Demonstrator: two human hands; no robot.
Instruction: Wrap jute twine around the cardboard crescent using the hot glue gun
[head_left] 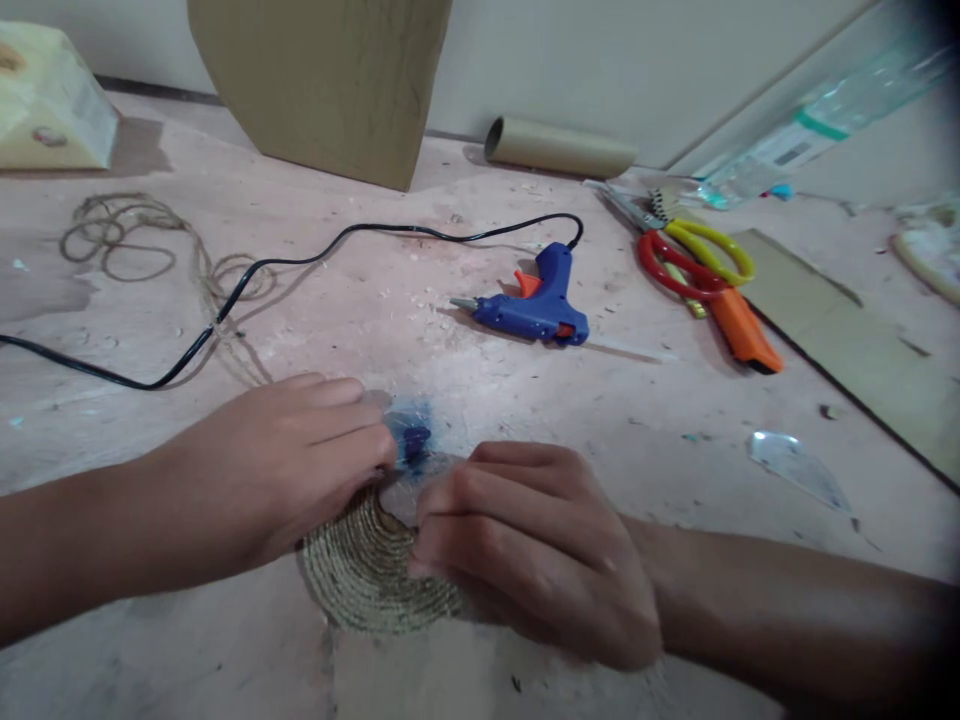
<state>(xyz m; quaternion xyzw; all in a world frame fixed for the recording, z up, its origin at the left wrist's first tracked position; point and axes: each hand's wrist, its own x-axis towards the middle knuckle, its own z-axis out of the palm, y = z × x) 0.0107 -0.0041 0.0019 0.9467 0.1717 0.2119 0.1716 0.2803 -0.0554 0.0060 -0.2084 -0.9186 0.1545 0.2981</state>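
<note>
A curved piece covered in rows of jute twine (364, 570) lies low in the middle of the table, with a rounded notch in its upper edge. My left hand (300, 460) is closed over its upper left side, fingers curled and their tips hidden. My right hand (532, 550) pinches its right side near the notch. Loose jute twine (120, 225) trails from a tangle at the left down behind my left hand. Just beyond the hands is a dark blue smudge (416, 440) on the table.
A blue glue gun (532, 305) lies beyond my hands, its black cord (367, 228) running left. Red-and-yellow-handled scissors (697, 262) and an orange cutter (746, 330) lie right. Around them are cardboard (862, 340), a cardboard tube (559, 148) and a plastic bottle (802, 140).
</note>
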